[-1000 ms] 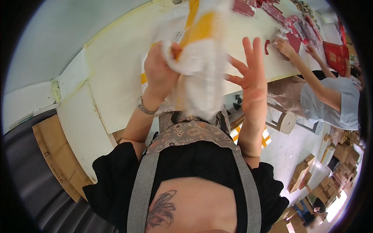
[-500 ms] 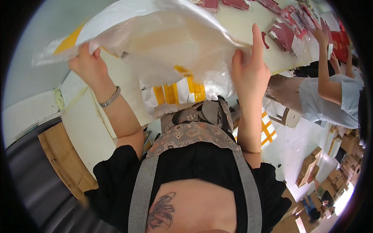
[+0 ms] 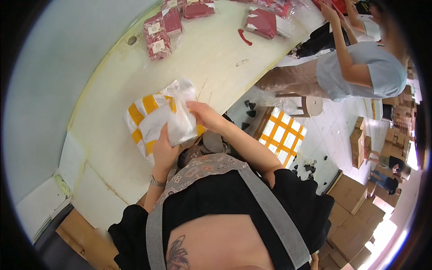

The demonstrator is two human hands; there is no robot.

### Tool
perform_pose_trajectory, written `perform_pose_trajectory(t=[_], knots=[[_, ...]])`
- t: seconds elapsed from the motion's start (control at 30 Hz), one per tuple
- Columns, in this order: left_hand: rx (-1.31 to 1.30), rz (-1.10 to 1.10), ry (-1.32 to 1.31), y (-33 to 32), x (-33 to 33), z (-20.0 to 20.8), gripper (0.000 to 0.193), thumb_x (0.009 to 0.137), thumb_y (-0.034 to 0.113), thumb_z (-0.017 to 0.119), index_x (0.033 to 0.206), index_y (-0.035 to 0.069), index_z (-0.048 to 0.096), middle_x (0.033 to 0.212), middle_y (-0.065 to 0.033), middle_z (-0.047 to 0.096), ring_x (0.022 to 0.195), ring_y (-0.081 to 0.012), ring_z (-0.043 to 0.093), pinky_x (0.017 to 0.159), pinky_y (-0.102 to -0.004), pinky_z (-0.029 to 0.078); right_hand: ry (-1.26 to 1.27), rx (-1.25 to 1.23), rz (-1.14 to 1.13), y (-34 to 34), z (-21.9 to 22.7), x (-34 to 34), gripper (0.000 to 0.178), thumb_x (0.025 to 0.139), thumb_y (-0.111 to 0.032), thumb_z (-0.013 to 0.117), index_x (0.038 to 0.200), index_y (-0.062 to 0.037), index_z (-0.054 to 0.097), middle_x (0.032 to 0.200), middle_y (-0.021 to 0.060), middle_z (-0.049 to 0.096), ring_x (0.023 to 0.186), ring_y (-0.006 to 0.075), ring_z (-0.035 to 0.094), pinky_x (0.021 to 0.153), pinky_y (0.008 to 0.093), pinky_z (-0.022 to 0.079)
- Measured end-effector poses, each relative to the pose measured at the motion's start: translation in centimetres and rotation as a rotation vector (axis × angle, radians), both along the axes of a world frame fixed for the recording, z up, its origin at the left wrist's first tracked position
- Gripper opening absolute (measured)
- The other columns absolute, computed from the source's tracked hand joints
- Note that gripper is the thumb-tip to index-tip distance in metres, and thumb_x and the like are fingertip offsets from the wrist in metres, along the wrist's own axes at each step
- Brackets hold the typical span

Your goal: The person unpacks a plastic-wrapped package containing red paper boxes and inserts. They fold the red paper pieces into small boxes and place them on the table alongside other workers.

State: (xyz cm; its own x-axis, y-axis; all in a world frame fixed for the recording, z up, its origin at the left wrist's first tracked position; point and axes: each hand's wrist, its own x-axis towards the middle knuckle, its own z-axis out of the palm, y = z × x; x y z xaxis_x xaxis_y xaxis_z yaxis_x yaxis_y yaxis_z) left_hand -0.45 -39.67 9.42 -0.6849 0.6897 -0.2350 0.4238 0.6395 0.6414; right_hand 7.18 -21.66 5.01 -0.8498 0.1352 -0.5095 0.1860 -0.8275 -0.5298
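Observation:
A white parcel (image 3: 137, 119) with wide yellow tape bands lies on the table close to my body. Bunched translucent plastic wrap (image 3: 168, 120) covers part of its top and right side. My left hand (image 3: 164, 152) is closed on the near side of the wrap, thumb pointing up. On the right side, my right hand (image 3: 204, 116) grips the gathered wrap with bent fingers. Some fingertips of both hands are hidden by the plastic.
Dark red boxes (image 3: 157, 36) in clear bags lie at the table's far side, with another red pack (image 3: 261, 22) farther right. On the floor at right stand a yellow-taped white carton (image 3: 282, 135) and a stool (image 3: 310, 106). A co-worker (image 3: 355, 67) is at the table's right.
The plastic wrap, held up and spread wide before, is now lowered and bunched against the taped parcel. Both hands have come down and closer together. The view has turned, showing more table.

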Motion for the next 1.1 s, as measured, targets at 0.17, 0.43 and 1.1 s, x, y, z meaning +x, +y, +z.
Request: perform_pose_trajectory(t=[0.17, 0.43, 1.1], knots=[[0.315, 0.224, 0.045, -5.4, -3.8, 4.3, 0.040, 0.074, 0.009, 0.064, 0.112, -0.002, 0.057, 0.104, -0.0140, 0.064, 0.092, -0.0208, 0.063, 0.081, -0.0335, 0.049, -0.539, 1.305, 0.059, 0.1, -12.6, 2.1, 0.094, 0.069, -0.050, 0.070, 0.135, 0.0039, 0.031, 0.122, 0.0234, 0.052, 0.123, 0.0386, 0.038, 0.098, 0.0413, 0.037], [0.521, 0.402, -0.675, -10.8, -14.0, 1.5, 0.058, 0.072, 0.018, 0.071, 0.121, -0.005, 0.048, 0.118, -0.0155, 0.056, 0.105, -0.0269, 0.056, 0.090, -0.0369, 0.045, -0.188, 0.610, 0.208, -2.7, -10.4, -5.2, 0.059, 0.069, -0.017, 0.072, 0.121, 0.0019, 0.051, 0.105, 0.0143, 0.063, 0.097, 0.0222, 0.060, 0.087, 0.0327, 0.046], [-0.176, 0.681, 0.912, -1.1, -19.6, -9.8, 0.076, 0.079, 0.026, 0.065, 0.136, -0.004, 0.025, 0.139, -0.0192, 0.031, 0.122, -0.0362, 0.039, 0.096, -0.0417, 0.040, -0.384, 1.302, 0.120, 9.7, -0.7, 11.1, 0.034, 0.087, -0.019, 0.057, 0.116, -0.0008, 0.058, 0.096, 0.0084, 0.068, 0.080, 0.0142, 0.062, 0.075, 0.0274, 0.050]])
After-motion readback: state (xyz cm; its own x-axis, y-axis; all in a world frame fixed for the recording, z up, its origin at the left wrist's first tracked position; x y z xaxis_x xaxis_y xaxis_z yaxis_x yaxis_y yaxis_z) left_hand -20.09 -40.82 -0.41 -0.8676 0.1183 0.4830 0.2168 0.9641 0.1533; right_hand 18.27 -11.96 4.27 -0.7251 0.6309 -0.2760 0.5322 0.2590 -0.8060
